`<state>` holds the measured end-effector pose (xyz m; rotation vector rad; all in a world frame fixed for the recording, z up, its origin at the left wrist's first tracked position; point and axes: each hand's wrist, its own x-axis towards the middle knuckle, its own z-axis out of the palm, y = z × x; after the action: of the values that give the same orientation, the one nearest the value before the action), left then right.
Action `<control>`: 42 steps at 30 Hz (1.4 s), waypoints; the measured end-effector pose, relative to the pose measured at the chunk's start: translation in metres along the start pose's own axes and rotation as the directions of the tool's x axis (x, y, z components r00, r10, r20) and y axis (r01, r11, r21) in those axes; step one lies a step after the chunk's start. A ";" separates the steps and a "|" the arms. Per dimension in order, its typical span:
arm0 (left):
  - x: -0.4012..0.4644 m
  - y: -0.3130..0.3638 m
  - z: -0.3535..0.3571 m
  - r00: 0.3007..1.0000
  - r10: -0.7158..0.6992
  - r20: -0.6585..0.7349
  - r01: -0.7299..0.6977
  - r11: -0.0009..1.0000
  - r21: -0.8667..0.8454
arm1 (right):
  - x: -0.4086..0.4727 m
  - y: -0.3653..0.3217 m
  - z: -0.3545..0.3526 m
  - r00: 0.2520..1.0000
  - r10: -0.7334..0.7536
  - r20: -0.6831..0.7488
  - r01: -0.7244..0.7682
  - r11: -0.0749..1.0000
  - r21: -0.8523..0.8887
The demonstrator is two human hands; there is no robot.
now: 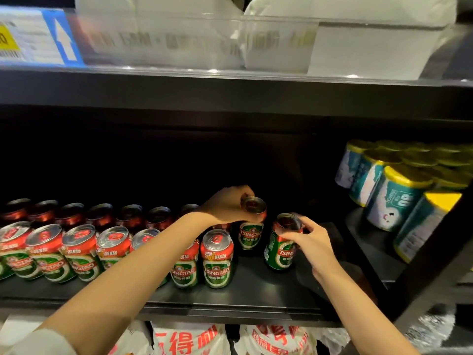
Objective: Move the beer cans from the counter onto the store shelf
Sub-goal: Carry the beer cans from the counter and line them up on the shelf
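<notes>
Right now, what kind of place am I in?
Most likely a shop aisle: rows of identical Tsingtao cans face out on a black shelf, with price labels on the edge above and teal cans alongside.

Left hand [225, 204] grips one beer can [252, 224] by its top on the shelf [256, 285]; right hand [311, 242] holds another can [281, 245] just beside it.
</notes>
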<state>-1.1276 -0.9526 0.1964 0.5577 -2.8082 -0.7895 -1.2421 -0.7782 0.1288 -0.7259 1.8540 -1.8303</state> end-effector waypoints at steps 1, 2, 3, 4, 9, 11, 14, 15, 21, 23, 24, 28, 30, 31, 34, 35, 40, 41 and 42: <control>0.002 -0.002 0.001 1.000 -0.001 0.003 0.001 1.000 0.013 | 0.003 0.002 0.001 1.000 0.000 -0.002 0.000 1.000 0.002; 0.003 -0.004 0.000 1.000 -0.005 0.008 0.005 1.000 0.029 | 0.006 0.003 0.002 1.000 -0.003 -0.006 0.003 1.000 0.003; 0.005 -0.006 0.001 1.000 -0.006 0.010 0.006 0.999 0.043 | 0.009 0.005 0.003 1.000 -0.009 -0.008 0.009 1.000 0.000; 0.006 -0.007 0.001 1.000 -0.009 0.015 0.008 0.999 0.054 | 0.012 0.007 0.005 1.000 -0.016 -0.008 0.016 1.000 -0.006; 0.010 -0.015 0.003 0.999 -0.013 0.037 0.010 0.996 0.088 | 0.026 0.018 0.013 1.000 -0.003 -0.010 0.003 0.999 -0.042; 0.012 -0.018 0.005 0.999 -0.002 0.051 -0.003 0.995 0.099 | 0.029 0.020 0.016 1.000 -0.014 -0.006 0.014 0.998 -0.062; 0.015 -0.020 0.006 0.997 0.014 0.077 -0.022 0.994 0.104 | 0.032 0.019 0.019 0.999 -0.034 -0.039 0.030 0.995 -0.095; 0.015 -0.021 0.007 0.996 0.017 0.085 -0.026 0.994 0.104 | 0.034 0.019 0.019 0.998 -0.039 -0.047 0.034 0.995 -0.095; 0.016 -0.030 0.015 0.992 0.015 0.126 -0.019 0.999 0.027 | 0.030 0.020 0.023 0.997 -0.080 -0.001 0.079 0.992 -0.096; 0.016 -0.033 0.017 0.993 0.023 0.117 -0.023 1.000 0.000 | 0.031 0.021 0.023 0.996 -0.081 0.030 0.084 0.989 -0.122; 0.016 -0.034 0.017 0.993 0.026 0.112 -0.025 1.000 -0.010 | 0.031 0.021 0.022 0.996 -0.071 0.046 0.077 0.987 -0.140; 0.017 -0.039 0.020 0.994 0.036 0.101 -0.032 0.999 -0.034 | 0.020 0.037 0.009 0.983 0.012 0.186 0.020 0.985 -0.169; 0.017 -0.041 0.021 0.996 0.032 0.080 -0.028 0.998 -0.055 | 0.014 0.053 0.004 0.980 0.036 0.195 0.009 0.975 -0.224; 0.017 -0.042 0.022 0.997 0.027 0.069 -0.023 0.998 -0.059 | 0.012 0.059 0.003 0.981 0.033 0.191 0.017 0.967 -0.255; 0.017 -0.044 0.023 0.998 0.019 0.055 -0.016 0.998 -0.058 | 0.010 0.064 0.005 0.986 0.008 0.165 0.046 0.946 -0.322; 0.017 -0.044 0.023 0.998 0.019 0.055 -0.016 0.998 -0.057 | 0.010 0.065 0.005 0.988 0.002 0.156 0.050 0.944 -0.327; 0.016 -0.043 0.022 0.999 0.016 0.049 -0.012 0.997 -0.075 | 0.011 0.068 0.005 0.993 -0.022 0.117 0.060 0.941 -0.334; 0.016 -0.044 0.023 0.999 0.016 0.048 -0.013 0.997 -0.075 | 0.011 0.069 0.006 0.993 -0.024 0.112 0.060 0.940 -0.336; 0.015 -0.044 0.022 0.999 0.020 0.046 -0.017 0.997 -0.076 | 0.010 0.069 0.006 0.994 -0.024 0.109 0.060 0.938 -0.341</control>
<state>-1.1341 -0.9828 0.1551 0.5065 -2.8079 -0.9124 -1.2505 -0.7905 0.0601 -0.9680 2.1287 -1.4734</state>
